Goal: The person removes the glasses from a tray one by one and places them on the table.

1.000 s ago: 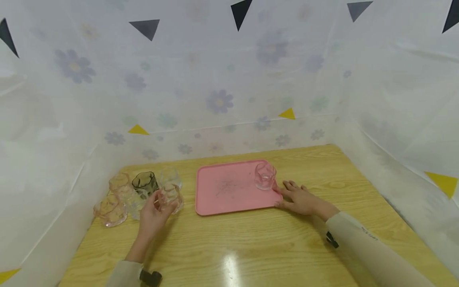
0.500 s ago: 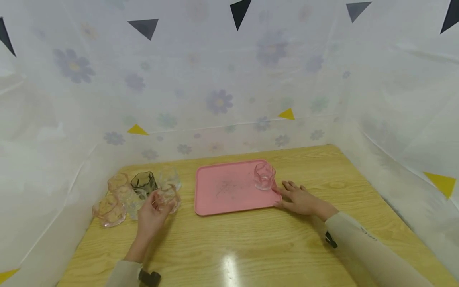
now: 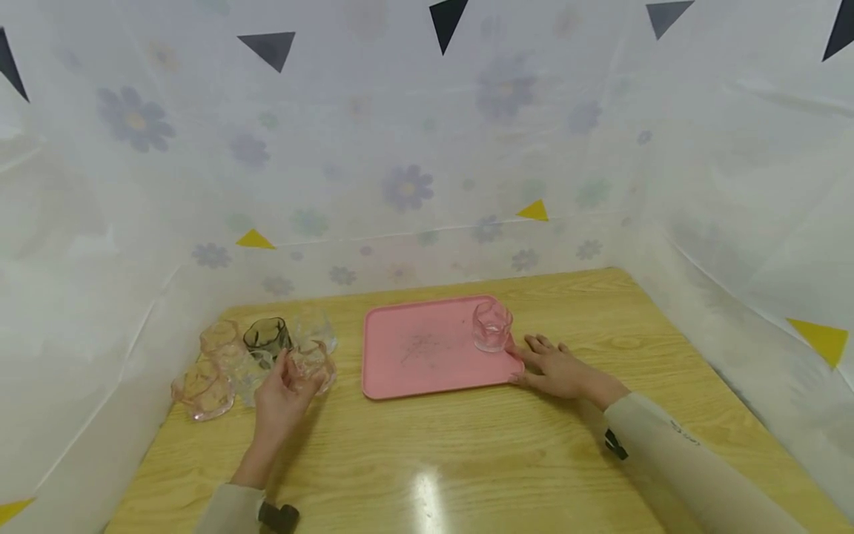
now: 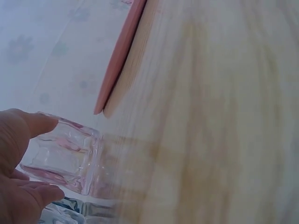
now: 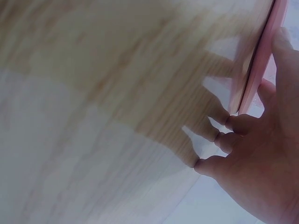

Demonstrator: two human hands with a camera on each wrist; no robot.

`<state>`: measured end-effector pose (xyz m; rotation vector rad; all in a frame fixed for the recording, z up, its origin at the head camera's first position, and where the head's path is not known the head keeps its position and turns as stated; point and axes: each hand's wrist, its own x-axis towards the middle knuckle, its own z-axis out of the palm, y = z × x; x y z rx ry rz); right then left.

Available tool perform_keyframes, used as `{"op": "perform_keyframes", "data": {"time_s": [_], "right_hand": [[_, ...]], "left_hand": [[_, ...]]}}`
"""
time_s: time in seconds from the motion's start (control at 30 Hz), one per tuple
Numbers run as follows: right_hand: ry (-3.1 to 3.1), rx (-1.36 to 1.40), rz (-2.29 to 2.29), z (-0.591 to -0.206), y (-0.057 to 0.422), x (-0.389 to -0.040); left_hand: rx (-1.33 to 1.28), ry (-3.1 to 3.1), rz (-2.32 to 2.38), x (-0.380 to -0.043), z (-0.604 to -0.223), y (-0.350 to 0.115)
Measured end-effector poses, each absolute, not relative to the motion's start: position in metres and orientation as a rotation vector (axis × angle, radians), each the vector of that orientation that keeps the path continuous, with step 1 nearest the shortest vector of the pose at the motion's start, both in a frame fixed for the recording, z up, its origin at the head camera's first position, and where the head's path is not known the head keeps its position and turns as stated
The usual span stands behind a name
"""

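Note:
My left hand (image 3: 283, 397) pinches a pale pink, wavy-sided glass (image 3: 315, 363) between thumb and fingers, at the right front of a cluster of glasses. In the left wrist view this glass (image 4: 65, 151) stands upright on the table, thumb and fingers on opposite sides. A pink tray (image 3: 400, 378) lies in the middle, bearing another pinkish glass (image 3: 492, 326) near its right end. Against the tray's right edge, my right hand (image 3: 557, 371) has its fingers spread. In the right wrist view, its fingertips (image 5: 203, 166) touch the wooden tabletop while the thumb lies along the tray rim (image 5: 261, 58).
Behind and left of my left hand stand a smoky dark glass (image 3: 268, 337), clear glasses (image 3: 316, 326), and amber-tinted glasses (image 3: 205, 393), set close together. The wooden table (image 3: 427, 452) is enclosed by a white floral sheet (image 3: 414, 133) at the back and sides.
My left hand has shifted slightly left with the pinched pink glass, toward the other glasses. The right hand and tray hold their place.

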<state>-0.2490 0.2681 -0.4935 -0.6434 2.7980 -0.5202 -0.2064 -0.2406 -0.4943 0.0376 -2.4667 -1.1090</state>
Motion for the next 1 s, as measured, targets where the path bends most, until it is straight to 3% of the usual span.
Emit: {"op": "perform_keyframes", "data": {"time_s": [0.4, 0.7, 1.0], "right_hand": [[2.788, -0.643, -0.525, -0.495, 0.27, -0.25], [2.795, -0.623, -0.532, -0.494, 0.272, -0.248], [2.795, -0.615, -0.536, -0.495, 0.272, -0.248]], "left_hand": [[-0.276, -2.199, -0.959, -0.207, -0.48, -0.238], [-0.371, -2.327, -1.208, -0.217, -0.454, -0.216], [-0.613, -2.519, -1.426, -0.234, -0.456, -0.175]]}}
